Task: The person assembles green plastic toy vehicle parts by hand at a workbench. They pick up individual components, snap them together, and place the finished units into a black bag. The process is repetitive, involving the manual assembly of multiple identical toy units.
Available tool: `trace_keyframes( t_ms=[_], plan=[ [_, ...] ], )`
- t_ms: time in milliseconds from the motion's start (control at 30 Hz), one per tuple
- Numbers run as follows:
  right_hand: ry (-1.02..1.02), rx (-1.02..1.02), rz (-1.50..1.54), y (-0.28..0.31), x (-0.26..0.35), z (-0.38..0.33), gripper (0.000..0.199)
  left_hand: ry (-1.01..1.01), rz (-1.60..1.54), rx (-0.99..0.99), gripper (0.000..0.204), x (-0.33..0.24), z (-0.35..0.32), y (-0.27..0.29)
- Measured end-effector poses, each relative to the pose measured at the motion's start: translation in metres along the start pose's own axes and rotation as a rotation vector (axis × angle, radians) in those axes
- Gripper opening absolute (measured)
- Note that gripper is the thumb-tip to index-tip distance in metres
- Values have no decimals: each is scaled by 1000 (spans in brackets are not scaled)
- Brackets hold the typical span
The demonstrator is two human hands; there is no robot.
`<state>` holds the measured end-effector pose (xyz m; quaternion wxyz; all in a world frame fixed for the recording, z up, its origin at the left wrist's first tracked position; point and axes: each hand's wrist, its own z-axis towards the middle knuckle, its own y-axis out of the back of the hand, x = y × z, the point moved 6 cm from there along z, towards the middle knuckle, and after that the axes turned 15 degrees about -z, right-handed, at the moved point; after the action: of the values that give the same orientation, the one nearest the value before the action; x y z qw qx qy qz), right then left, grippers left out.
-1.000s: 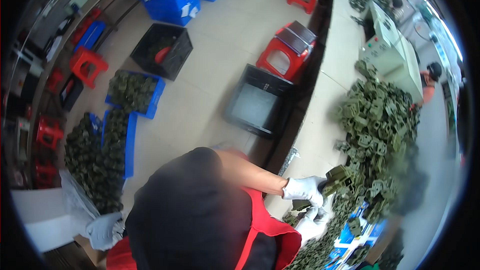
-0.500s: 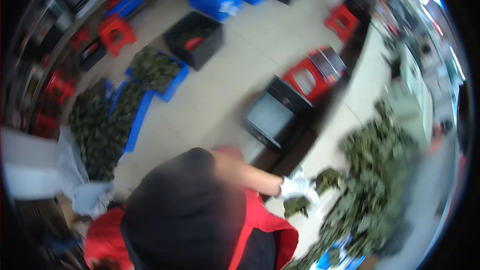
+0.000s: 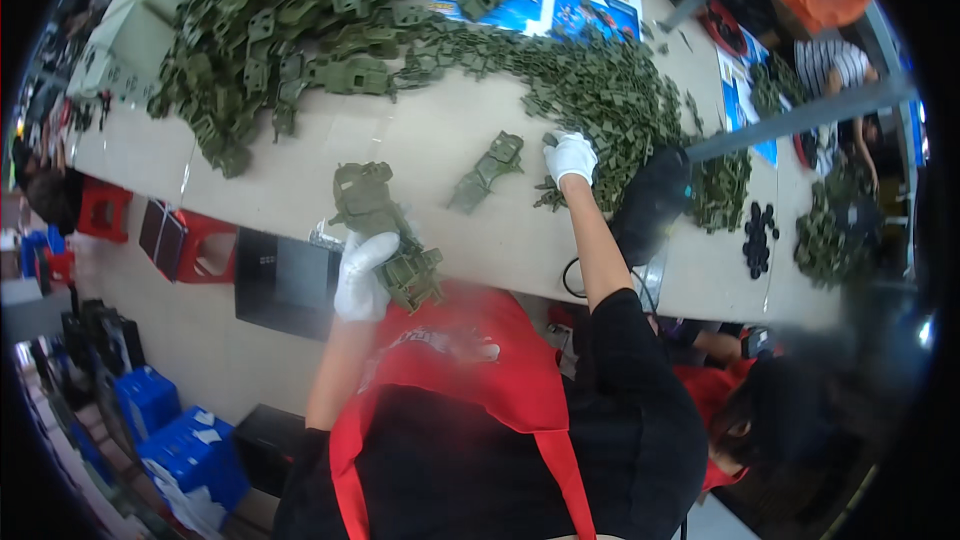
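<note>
In a white glove, my left hand (image 3: 365, 275) is closed on olive-green moulded plastic pieces (image 3: 365, 198), which look like toy vehicle bodies. One stands up beyond the fingers and another hangs beside the palm, over the table's near edge. My right hand (image 3: 572, 158), also gloved in white, reaches to the near edge of a heap of small green plastic parts (image 3: 610, 90). Its fingers are bent together, and what they pinch is too small to make out. On the table between my hands lies a single green plastic piece (image 3: 487, 170).
A large pile of green plastic bodies (image 3: 290, 30) covers the far left of the table (image 3: 330, 135). A dark cylinder on a grey metal arm (image 3: 655, 195) stands right of my right hand, near small black parts (image 3: 758, 240). Another person (image 3: 790, 410) is at the right.
The view has swung from the floor on the left to the table. Both gloved hands now show, where only one, holding green pieces, was visible; the right one is at the small parts.
</note>
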<state>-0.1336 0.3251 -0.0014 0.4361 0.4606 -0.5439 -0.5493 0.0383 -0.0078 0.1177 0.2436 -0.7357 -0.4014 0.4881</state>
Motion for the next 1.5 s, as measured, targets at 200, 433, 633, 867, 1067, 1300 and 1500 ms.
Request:
trace_keyframes(
  t_ms=[200, 433, 633, 867, 1067, 1300, 1500],
  plan=[
    [-173, 55, 264, -8, 12, -67, 33, 76, 17, -11, 67, 23, 1, -3],
    [-387, 260, 492, -21, 54, -102, 55, 42, -9, -49, 64, 12, 0, 10],
    [-271, 320, 644, -28, 123, -52, 41, 85, -49, -25, 59, 10, 2, 14],
    [145, -13, -103, 8, 144, -66, 54, 44, -89, -53, 53, 5, 3, 27],
    [76, 61, 161, -12, 127, -39, 51, 33, -113, -22, 52, 3, -2, 33],
    [141, 207, 707, 19, 124, -27, 44, 16, -87, 124, 79, -5, 3, 37],
    [535, -108, 891, 206, 163, -158, 33, -90, 24, 217, 99, -16, 2, 21]
  ],
)
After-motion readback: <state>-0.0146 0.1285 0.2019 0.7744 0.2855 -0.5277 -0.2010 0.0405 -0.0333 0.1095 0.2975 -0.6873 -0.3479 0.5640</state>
